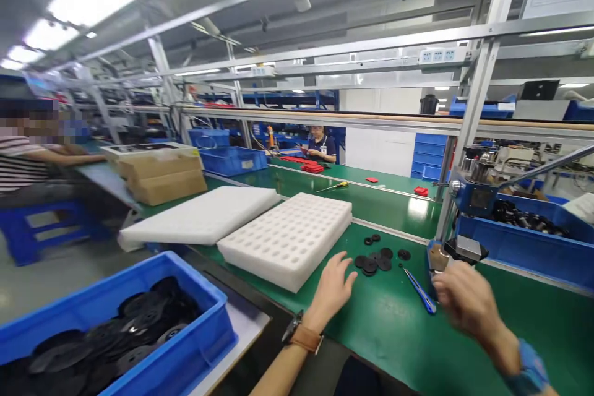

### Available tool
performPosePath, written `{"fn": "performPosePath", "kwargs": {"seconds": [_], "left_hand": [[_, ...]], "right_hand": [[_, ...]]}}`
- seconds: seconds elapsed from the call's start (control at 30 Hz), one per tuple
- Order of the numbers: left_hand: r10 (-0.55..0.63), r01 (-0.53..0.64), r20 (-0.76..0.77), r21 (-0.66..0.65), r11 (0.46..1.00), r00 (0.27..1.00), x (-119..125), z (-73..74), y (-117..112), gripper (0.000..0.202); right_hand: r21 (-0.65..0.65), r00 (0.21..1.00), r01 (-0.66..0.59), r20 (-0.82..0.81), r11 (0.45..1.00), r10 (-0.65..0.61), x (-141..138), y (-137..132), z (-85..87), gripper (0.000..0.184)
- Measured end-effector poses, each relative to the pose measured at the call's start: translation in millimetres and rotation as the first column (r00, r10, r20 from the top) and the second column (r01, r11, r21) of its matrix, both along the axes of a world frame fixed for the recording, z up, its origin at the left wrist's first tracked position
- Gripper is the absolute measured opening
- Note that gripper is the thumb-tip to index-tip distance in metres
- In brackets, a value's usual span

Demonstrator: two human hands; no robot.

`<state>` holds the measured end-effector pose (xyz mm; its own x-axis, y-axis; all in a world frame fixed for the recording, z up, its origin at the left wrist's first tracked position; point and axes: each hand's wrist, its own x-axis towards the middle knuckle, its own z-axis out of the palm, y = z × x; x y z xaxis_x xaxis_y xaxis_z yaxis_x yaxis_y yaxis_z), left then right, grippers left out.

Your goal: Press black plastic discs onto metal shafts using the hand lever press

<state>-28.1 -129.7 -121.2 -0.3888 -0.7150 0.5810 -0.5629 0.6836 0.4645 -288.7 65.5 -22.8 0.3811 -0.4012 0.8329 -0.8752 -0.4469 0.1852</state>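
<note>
My left hand lies on the green bench with its fingers stretched out, just left of several small black discs. Nothing is in it. My right hand hovers over the bench to the right, blurred by motion, so its fingers do not show clearly. It is close to a blue-handled tool lying on the mat and to a small press fixture. A white foam tray with rows of round holes sits just beyond my left hand.
A second plain foam slab lies left of the tray, with cardboard boxes behind. A blue bin of black discs stands at lower left, another blue bin at right. One person sits at far left, another at the back.
</note>
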Motion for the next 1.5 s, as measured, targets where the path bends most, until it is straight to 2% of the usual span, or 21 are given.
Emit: {"fn": "performPosePath", "kwargs": {"seconds": [0.07,0.13,0.23,0.3,0.37,0.57,0.73,0.9,1.13,1.37,1.5], "left_hand": [[0.054,-0.062,0.182,0.040,0.997,0.982,0.4,-24.8,-11.9,0.041],[0.068,-0.104,0.333,0.093,0.990,0.941,3.7,-36.5,-18.8,0.047],[0.029,-0.115,0.449,0.167,0.979,0.893,5.9,-36.2,-23.4,0.051],[0.016,-0.108,0.465,0.172,0.979,0.885,2.9,-33.6,-26.2,0.053],[0.024,-0.113,0.471,0.160,0.981,0.882,-2.3,-33.4,-30.4,0.054],[0.083,-0.162,0.463,0.133,0.978,0.882,-15.1,-35.1,-48.1,0.046],[0.146,-0.201,0.477,0.065,0.977,0.866,-21.2,-28.5,-60.6,0.029],[0.223,-0.255,0.516,-0.010,0.967,0.827,-26.4,-27.5,-63.0,0.018],[0.203,-0.194,0.542,-0.075,0.978,0.816,-27.9,-30.3,-61.8,0.025],[0.186,-0.198,0.490,-0.028,0.980,0.852,-24.4,-33.1,-60.4,0.023],[0.217,-0.272,0.422,0.073,0.960,0.880,-24.4,-33.1,-65.1,0.019]], "right_hand": [[0.083,0.995,-0.056,-0.073,0.995,0.062,13.9,-29.7,-29.2,0.014],[0.180,0.994,-0.081,-0.053,0.980,0.092,25.8,-53.3,-65.4,0.017],[0.376,0.990,-0.139,0.088,0.916,0.114,31.6,-67.7,-107.5,0.015],[0.460,0.982,-0.171,0.154,0.871,0.112,26.1,-66.7,-119.8,0.013],[0.487,0.974,-0.189,0.205,0.853,0.099,15.9,-63.7,-122.6,0.012],[0.509,0.955,-0.172,0.298,0.844,0.015,-5.7,-63.6,-121.8,0.011],[0.511,0.954,-0.158,0.299,0.845,-0.002,-2.8,-62.8,-121.4,0.012],[0.508,0.948,-0.163,0.319,0.846,-0.009,-0.9,-62.5,-119.3,0.013],[0.535,0.943,-0.160,0.332,0.830,-0.032,0.7,-63.6,-122.3,0.014],[0.519,0.942,-0.154,0.333,0.841,-0.033,1.9,-64.0,-120.1,0.015],[0.496,0.941,-0.154,0.336,0.855,-0.025,0.5,-63.0,-118.5,0.016]]}}
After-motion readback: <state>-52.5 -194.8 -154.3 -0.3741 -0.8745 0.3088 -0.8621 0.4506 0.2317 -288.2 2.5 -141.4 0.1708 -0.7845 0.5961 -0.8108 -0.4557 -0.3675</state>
